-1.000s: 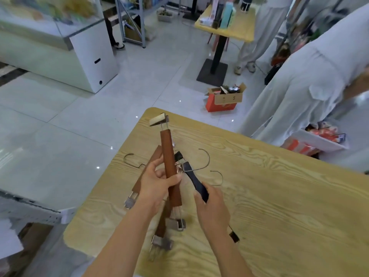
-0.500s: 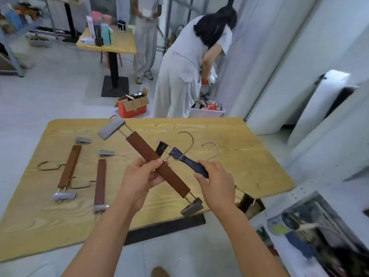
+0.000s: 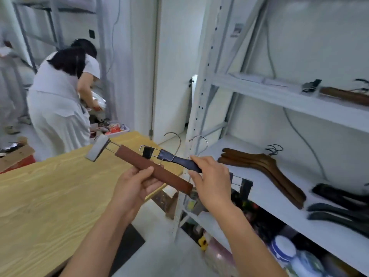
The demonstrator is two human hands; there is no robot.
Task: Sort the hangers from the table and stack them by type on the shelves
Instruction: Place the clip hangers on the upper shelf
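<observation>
My left hand (image 3: 137,182) is curled round the middle of the brown hanger (image 3: 129,157), thumb on top. Its bar tilts down to the right, and its metal clip (image 3: 97,147) hangs over the corner of the table (image 3: 50,196). My right hand (image 3: 211,184) grips the black hanger (image 3: 179,161), fingers wrapped over the bar. One black clip shows left of that hand and another right of it, over the shelf (image 3: 259,194). Both hangers are in the air between table and shelf, the black one just behind the brown, wire hooks pointing up. On the shelf lies a brown stack (image 3: 259,166) of wooden hangers, with black ones (image 3: 339,208) further right. A brown clip hanger (image 3: 343,95) lies on the top shelf (image 3: 279,94). Beyond the table, a person (image 3: 58,100) in white bends forward.
</observation>
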